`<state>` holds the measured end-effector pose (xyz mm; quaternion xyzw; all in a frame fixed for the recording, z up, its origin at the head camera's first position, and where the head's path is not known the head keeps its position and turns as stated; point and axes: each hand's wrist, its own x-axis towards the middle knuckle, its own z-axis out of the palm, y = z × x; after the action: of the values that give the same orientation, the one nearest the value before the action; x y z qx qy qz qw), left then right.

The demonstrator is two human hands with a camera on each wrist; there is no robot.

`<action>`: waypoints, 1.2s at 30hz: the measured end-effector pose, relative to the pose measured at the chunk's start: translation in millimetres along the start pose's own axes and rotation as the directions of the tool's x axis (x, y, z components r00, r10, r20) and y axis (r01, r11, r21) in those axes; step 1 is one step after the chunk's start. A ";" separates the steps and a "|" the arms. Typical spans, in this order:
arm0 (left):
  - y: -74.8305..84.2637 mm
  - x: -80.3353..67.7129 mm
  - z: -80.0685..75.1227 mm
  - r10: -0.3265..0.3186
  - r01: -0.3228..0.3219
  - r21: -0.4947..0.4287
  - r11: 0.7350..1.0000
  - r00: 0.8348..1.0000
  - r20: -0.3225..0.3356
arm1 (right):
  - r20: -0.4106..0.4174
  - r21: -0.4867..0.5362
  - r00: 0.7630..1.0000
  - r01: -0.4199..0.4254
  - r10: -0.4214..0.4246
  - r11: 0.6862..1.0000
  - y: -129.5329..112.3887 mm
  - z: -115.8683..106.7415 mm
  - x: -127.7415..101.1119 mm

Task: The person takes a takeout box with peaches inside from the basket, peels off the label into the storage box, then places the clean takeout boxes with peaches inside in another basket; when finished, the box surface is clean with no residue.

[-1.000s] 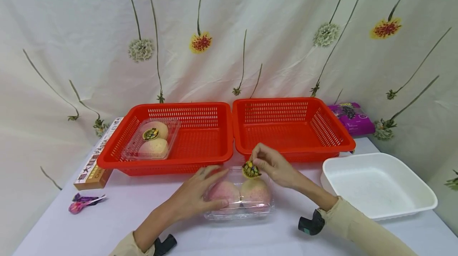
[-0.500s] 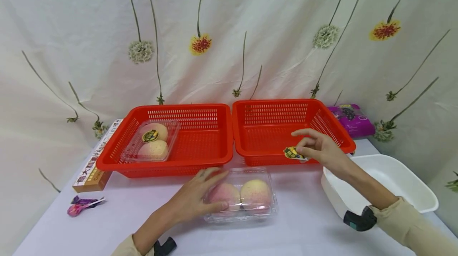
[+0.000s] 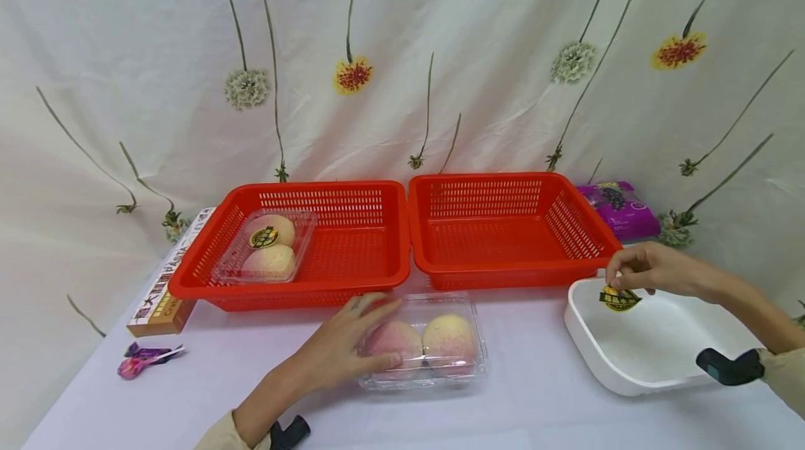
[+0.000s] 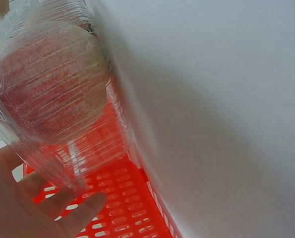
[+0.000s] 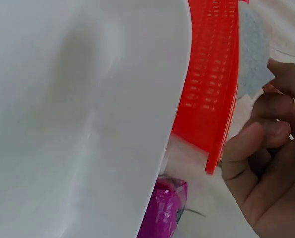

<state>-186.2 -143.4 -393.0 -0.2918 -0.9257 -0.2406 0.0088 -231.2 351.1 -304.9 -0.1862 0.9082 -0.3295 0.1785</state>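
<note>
Pinching a round yellow-and-black sticker [image 3: 619, 298] between thumb and fingertips, the right hand [image 3: 654, 271] holds it just above the near-left corner of the white tub [image 3: 723, 366], so the sticker hangs below the fingers with the tub's bare floor directly under it; the tub's rim lies just beside and below the hand. In the right wrist view the curled fingers [image 5: 259, 148] show beside the tub's white wall [image 5: 88, 119], with the red edge of a basket and a purple packet [image 5: 164, 210] beyond, but the sticker itself is hidden there. Well apart to the left, the left hand [image 3: 342, 345] rests with straight, relaxed fingers over the left end of a clear clamshell box [image 3: 428, 345] holding two peaches, its long axis running left to right across the white table [image 3: 541, 408]. Behind stand two red baskets side by side: the left basket [image 3: 371, 275] holds another clamshell [image 3: 267, 244] with a sticker on its lid, the right basket [image 3: 503, 265] shows only its mesh floor. A pasta box [image 3: 166, 282] and a small wrapper [image 3: 144, 358] lie at the far left
</note>
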 end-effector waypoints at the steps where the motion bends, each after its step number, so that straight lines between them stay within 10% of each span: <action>1: 0.1 0.0 0.0 -0.001 0.001 -0.001 1.000 1.000 0.000 | 0.034 0.000 0.999 -0.027 0.027 1.000 4.8 -0.8 -0.1; 10: 0.6 -0.6 -0.1 -0.011 0.011 -0.007 1.000 1.000 -0.001 | 0.233 -0.109 0.942 -0.222 0.242 0.969 35.6 9.8 2.5; 36: 1.1 -0.3 -0.7 -0.024 0.024 -0.012 1.000 1.000 0.012 | 0.220 -0.181 0.896 -0.352 0.386 0.919 39.3 26.1 26.7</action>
<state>-185.5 -143.1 -392.0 -0.2822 -0.9277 -0.2445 -0.0012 -251.4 353.0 -355.1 -0.0623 0.9174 -0.2006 0.3381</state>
